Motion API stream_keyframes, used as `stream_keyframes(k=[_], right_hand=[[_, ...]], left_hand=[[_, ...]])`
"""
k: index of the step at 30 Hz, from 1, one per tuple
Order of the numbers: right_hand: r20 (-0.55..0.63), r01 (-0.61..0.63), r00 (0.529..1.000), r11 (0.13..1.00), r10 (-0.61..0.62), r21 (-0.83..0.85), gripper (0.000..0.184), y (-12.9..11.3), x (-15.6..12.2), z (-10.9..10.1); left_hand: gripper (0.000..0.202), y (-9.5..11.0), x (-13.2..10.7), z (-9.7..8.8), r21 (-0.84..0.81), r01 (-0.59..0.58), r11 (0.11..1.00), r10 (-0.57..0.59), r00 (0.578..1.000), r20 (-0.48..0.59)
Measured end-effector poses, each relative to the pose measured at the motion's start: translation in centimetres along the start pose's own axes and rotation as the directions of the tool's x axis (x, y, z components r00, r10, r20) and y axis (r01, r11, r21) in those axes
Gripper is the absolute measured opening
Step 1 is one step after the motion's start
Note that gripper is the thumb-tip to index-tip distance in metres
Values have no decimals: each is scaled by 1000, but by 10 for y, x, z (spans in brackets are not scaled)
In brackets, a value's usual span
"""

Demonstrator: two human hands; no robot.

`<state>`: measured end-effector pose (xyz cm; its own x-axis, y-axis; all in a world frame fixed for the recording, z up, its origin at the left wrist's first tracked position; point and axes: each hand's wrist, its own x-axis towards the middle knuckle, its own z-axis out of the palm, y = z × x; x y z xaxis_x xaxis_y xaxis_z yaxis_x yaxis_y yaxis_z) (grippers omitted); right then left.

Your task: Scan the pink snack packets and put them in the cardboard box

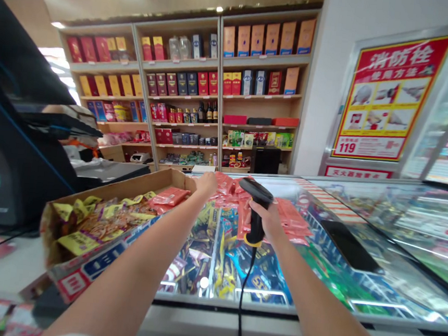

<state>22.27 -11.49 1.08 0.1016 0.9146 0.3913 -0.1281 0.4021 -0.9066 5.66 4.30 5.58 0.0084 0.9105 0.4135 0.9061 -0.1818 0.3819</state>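
My left hand (206, 183) is closed over the far corner of a shallow cardboard box (108, 185), which holds yellow snack packets (102, 220) and a few pink-red packets (170, 196). My right hand (267, 220) grips a black corded handheld barcode scanner (256, 216) with a yellow band near its base. Its head points up and left, and its black cord (242, 300) hangs down. More pink-red packets (290, 219) lie just past my right hand, and others (224, 184) lie between my hands.
A glass-topped freezer (353, 305) full of colourful packets runs below and to the right. A black checkout monitor (12, 118) stands at left. Wooden shelves (183, 91) of boxed goods and bottles stand behind, beside a red and yellow fire hydrant sign (391, 96).
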Motion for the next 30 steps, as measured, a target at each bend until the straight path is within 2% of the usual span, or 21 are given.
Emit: stream_keyframes(k=[2, 5, 7, 10, 14, 17, 20, 25, 30], right_hand=[[23, -8, 1000, 1000, 8, -13, 27, -3, -1, 0], [94, -14, 995, 998, 19, -55, 25, -8, -3, -2], [173, -19, 984, 995, 36, -100, 24, -9, -4, -3], [309, -43, 947, 986, 91, -159, 23, -7, -7, -1], [408, -90, 897, 973, 171, -210, 27, 1, -11, 5], [410, -87, 897, 976, 165, -201, 30, 3, -13, 10], [378, -81, 915, 981, 145, -179, 29, 1, -15, 13], [403, -99, 896, 970, 184, -222, 30, -1, -15, 13], [402, -97, 897, 970, 182, -223, 34, 9, -11, 10]], left_hand=[[24, -2, -15, -16, -11, -57, 998, 55, 992, -116], [18, -16, -41, -33, -114, -201, 973, 167, 953, -251], [14, -30, -58, -36, -211, -279, 937, 207, 928, -310], [14, -52, -76, -28, -356, -313, 881, 174, 912, -371], [13, -68, -86, -11, -444, -278, 852, 92, 914, -396], [12, -69, -86, -6, -447, -265, 854, 75, 914, -399], [12, -66, -88, -7, -443, -246, 862, 68, 923, -380], [14, -62, -92, -13, -453, -207, 867, 55, 944, -326], [14, -62, -92, -15, -471, -190, 862, 36, 948, -316]])
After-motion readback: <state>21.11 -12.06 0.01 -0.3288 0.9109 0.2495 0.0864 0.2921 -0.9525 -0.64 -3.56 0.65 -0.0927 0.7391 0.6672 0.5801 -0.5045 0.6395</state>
